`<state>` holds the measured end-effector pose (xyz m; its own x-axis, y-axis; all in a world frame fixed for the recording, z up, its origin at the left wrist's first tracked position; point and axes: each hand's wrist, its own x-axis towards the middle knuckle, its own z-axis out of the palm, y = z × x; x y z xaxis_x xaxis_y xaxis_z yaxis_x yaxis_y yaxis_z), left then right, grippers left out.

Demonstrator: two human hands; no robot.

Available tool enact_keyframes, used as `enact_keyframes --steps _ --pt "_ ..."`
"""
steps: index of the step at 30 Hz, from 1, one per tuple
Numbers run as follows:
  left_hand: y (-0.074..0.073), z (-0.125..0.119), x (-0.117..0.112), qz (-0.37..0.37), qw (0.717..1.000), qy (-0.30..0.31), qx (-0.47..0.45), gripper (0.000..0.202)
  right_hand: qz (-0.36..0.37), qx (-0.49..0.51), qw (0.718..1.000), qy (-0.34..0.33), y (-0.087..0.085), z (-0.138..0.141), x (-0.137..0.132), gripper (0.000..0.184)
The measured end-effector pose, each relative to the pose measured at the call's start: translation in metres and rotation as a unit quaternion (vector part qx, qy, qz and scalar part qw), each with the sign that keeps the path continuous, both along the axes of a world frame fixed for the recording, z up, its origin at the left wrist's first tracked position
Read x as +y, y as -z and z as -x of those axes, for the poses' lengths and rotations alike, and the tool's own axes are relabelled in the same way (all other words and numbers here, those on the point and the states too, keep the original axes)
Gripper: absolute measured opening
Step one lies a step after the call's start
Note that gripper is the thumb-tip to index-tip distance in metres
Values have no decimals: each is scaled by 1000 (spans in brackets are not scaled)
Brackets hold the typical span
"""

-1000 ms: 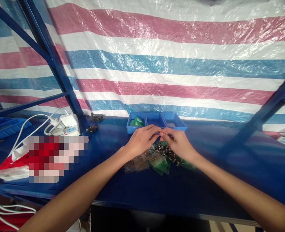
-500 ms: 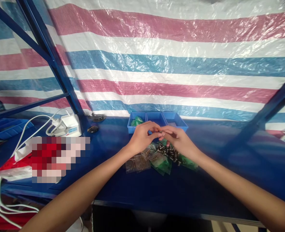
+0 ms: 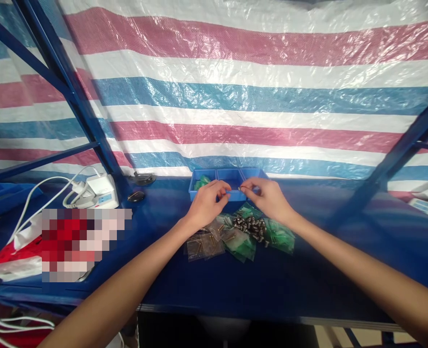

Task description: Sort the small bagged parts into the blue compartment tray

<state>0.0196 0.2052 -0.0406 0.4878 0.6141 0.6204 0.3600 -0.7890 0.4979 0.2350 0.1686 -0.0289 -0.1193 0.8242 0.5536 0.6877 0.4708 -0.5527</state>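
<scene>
My left hand [image 3: 209,200] is closed in a pinch in front of the blue divided tray [image 3: 235,195]; whatever is between its fingertips is too small to make out. Opposite it, a short gap away, my right hand [image 3: 268,195] pinches a tiny dark piece whose kind I cannot tell. Below the hands lies a pile of short metal screws [image 3: 252,227]. Around the pile are green plastic bags [image 3: 279,236] and clear bags with thin brass-coloured pieces [image 3: 204,244]. A green bag [image 3: 202,182] sits in the tray's left compartment.
A white power strip [image 3: 103,191] with cables stands at the left on the blue table [image 3: 235,285]. Near it lie a black computer mouse [image 3: 136,196] and a red and white package [image 3: 18,251]. Blue metal posts [image 3: 79,111] frame the striped plastic sheet [image 3: 250,101].
My hands, touching at the fingertips before, have drawn apart. More of the tray's front and the screw pile now shows between and below them. The view has shifted slightly.
</scene>
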Motion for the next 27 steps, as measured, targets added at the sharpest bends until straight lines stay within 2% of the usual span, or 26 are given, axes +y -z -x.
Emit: enact_keyframes --steps 5,10,14,17,20,22,24,26,27 --pt "-1 6 5 -44 998 -29 37 16 -83 -140 986 34 8 -11 43 16" --pt "-2 6 4 -54 996 -31 67 16 -64 -203 976 49 14 -13 66 17" --pt "-1 9 3 -55 995 -39 77 16 -70 -197 977 45 6 -13 58 20" --pt "-3 11 5 -63 993 -48 93 16 -86 -182 979 34 4 -16 38 21" --pt "-11 9 3 -85 988 -51 116 18 -103 -191 976 21 7 -19 16 22" --pt "-24 5 -10 -103 987 -37 118 18 -109 -195 975 11 9 -19 5 22" --pt "-43 4 -38 -117 989 -1 89 18 -109 -197 974 3 11 -18 0 23" --pt "-65 9 -80 -122 992 35 4 20 -105 -200 974 -2 11 -16 -1 25" --pt "-75 14 -102 -104 991 27 -85 16 -101 -202 974 -4 11 -15 -1 26"
